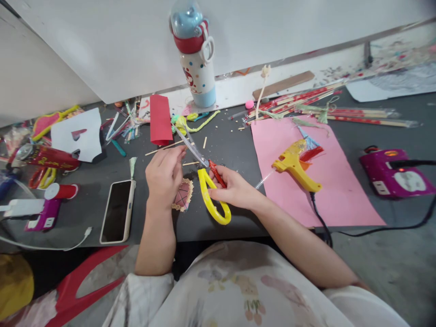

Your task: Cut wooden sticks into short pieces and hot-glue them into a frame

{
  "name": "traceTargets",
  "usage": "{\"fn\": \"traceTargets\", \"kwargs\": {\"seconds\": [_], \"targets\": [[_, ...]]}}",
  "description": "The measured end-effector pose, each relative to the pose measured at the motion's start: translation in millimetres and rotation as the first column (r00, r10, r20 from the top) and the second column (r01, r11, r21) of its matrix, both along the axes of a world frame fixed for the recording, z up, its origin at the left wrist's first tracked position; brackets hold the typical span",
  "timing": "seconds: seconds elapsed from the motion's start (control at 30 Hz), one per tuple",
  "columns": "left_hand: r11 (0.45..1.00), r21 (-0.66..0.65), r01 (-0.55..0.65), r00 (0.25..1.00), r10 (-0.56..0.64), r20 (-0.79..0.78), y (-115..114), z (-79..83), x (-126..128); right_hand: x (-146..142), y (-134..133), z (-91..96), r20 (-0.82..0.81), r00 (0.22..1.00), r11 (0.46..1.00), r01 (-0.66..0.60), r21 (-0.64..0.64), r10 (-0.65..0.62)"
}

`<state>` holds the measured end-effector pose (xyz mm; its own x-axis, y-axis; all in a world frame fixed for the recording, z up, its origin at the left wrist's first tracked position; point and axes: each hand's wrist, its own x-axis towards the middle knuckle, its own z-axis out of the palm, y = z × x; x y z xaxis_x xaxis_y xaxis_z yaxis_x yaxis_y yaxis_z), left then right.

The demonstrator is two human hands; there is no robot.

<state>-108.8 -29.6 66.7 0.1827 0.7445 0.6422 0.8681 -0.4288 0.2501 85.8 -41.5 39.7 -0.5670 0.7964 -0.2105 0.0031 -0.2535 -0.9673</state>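
My right hand (232, 186) grips a pair of scissors (217, 214) with one yellow and one red handle. The blades point up and to the left, somewhat apart. Beside the blades is my left hand (164, 172), its fingertips pinched together; anything between them is too small or hidden to make out. Under the left hand's right edge lies a pinkish-brown patterned piece (184, 195) with a pale bumpy border, partly covered by the hand. Thin wooden sticks (205, 142) and small crumbs are scattered around the blades.
A yellow glue gun (294, 162) rests on pink paper (344, 200), its cord trailing off the front edge. A bottle (197, 77) stands at the back. Left are a phone (117, 211), a red can (51, 156) and a thread spool (61, 191). Right sits a purple power block (397, 172).
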Motion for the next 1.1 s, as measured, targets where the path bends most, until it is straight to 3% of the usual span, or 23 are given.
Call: {"fn": "traceTargets", "kwargs": {"seconds": [0.63, 1.1], "targets": [[0.999, -0.044, -0.027, 0.999, 0.026, -0.038, 0, -2.0, -10, 1, 0, 2.8, 0.090, 0.996, 0.998, -0.010, 0.063, 0.005], [0.996, -0.088, -0.025, 1.000, 0.025, -0.004, 1, -2.5, -10, 1, 0, 0.1, 0.070, 0.997, 0.998, -0.022, 0.061, 0.017]]}}
